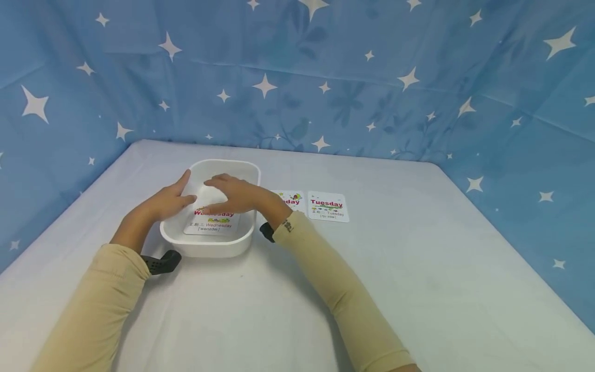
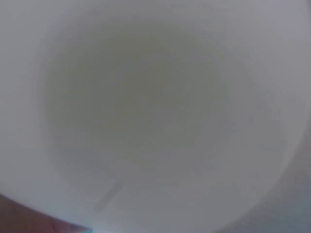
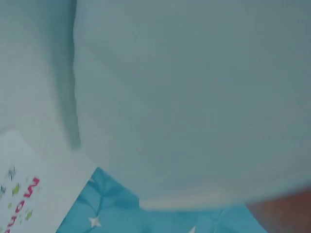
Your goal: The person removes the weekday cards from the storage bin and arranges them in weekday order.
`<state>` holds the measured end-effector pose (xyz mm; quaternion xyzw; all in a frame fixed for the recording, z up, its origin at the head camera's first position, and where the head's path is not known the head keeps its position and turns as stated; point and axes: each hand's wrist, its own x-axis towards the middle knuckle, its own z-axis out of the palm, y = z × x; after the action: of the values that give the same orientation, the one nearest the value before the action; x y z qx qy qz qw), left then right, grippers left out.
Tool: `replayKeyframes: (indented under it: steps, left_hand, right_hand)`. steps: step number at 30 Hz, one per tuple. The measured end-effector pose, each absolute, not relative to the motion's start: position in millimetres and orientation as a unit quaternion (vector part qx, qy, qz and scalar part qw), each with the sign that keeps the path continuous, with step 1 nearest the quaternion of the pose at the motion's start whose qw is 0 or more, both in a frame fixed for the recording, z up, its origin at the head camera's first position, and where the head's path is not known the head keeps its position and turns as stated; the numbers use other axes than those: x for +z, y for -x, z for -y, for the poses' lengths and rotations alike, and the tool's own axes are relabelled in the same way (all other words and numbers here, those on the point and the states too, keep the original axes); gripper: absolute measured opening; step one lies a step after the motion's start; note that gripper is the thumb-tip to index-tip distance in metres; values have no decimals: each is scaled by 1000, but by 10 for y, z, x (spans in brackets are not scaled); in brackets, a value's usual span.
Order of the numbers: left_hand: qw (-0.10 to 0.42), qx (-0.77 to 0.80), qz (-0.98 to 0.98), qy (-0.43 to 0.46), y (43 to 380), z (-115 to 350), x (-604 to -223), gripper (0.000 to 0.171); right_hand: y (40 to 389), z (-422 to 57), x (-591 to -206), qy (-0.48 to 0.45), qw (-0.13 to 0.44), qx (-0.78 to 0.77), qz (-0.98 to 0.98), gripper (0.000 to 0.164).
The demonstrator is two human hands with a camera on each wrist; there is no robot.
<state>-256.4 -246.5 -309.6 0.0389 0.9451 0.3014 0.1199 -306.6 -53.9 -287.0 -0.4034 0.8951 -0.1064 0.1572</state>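
A white plastic tub point(image 1: 213, 250) stands on the left part of the table, with a Wednesday card point(image 1: 211, 228) lying face up inside. My left hand point(image 1: 162, 203) is at the tub's left side, thumb and index finger spread apart over the rim. Above the tub's inside is my right hand point(image 1: 239, 195), its fingers apart from the thumb; the thumb overlaps the card's upper edge. The tub's wall point(image 2: 146, 97) fills most of the left wrist view. In the right wrist view the tub's wall point(image 3: 184, 107) is close up, hiding both the card inside and the fingertips.
Right of the tub lie a Tuesday card point(image 1: 328, 207) and another card point(image 1: 293, 199) partly covered by my right arm; the right wrist view shows a Monday card point(image 3: 22, 189). A white cloth covers the table point(image 1: 441, 268). A blue starry curtain point(image 1: 297, 77) hangs behind.
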Motion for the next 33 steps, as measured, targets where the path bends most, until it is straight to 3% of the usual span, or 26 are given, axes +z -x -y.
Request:
replayKeyframes:
  steps: [6,11,33]
  left_hand:
    - [112,286,-950,-51,2574,2479,-3099,75]
    - [112,289,-949,-54,2577,2465,-3070,74]
    - [117,294,-948,-47,2579,2475,-3083,75]
  right_hand:
    - [2971,684,-3018,382,221,-46,-896,94]
    - [2926,693,-3070,331,243,-11,-912,100]
    - [2903,692,-3090,319,216,45,-922,96]
